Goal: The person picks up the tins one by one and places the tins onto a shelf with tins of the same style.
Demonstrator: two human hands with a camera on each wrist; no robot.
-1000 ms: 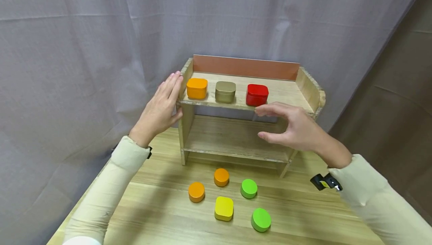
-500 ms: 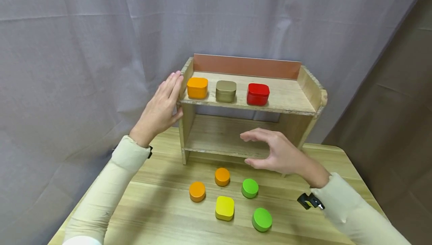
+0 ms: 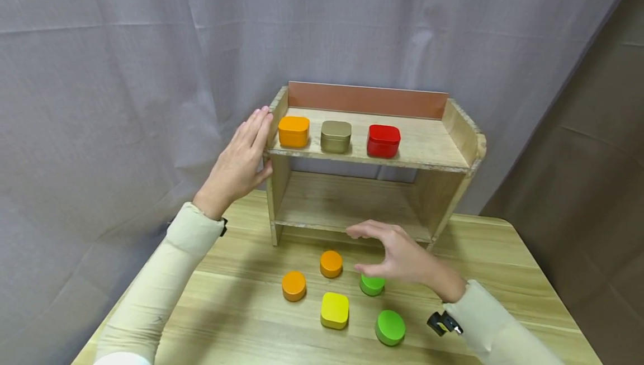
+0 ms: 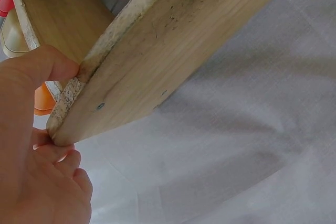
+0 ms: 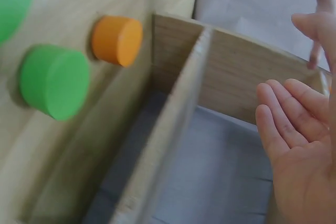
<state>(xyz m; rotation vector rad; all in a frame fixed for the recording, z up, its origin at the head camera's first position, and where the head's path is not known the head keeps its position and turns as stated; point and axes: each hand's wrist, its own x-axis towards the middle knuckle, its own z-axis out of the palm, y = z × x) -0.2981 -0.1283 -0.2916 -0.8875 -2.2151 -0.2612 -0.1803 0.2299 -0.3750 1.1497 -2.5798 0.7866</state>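
My left hand (image 3: 236, 155) holds the left side panel of a small wooden shelf (image 3: 347, 200). In the left wrist view the thumb (image 4: 55, 66) presses on the panel's front edge and the fingertips meet its corner. My right hand (image 3: 394, 253) holds nothing; its thumb and fingers are spread apart over a green round block (image 3: 372, 285), partly covering it. On the top board stand an orange box (image 3: 294, 132), an olive box (image 3: 336, 137) and a red box (image 3: 383, 141) in a row.
Two orange round blocks (image 3: 331, 264), a yellow rounded-square block (image 3: 334, 310) and another green round block (image 3: 389, 327) lie on the wooden table (image 3: 226, 320) before the shelf. A grey curtain (image 3: 126, 74) hangs behind it.
My right hand has come down and leftward from beside the red box to above the blocks on the table, staying spread. My left hand keeps its place on the shelf.
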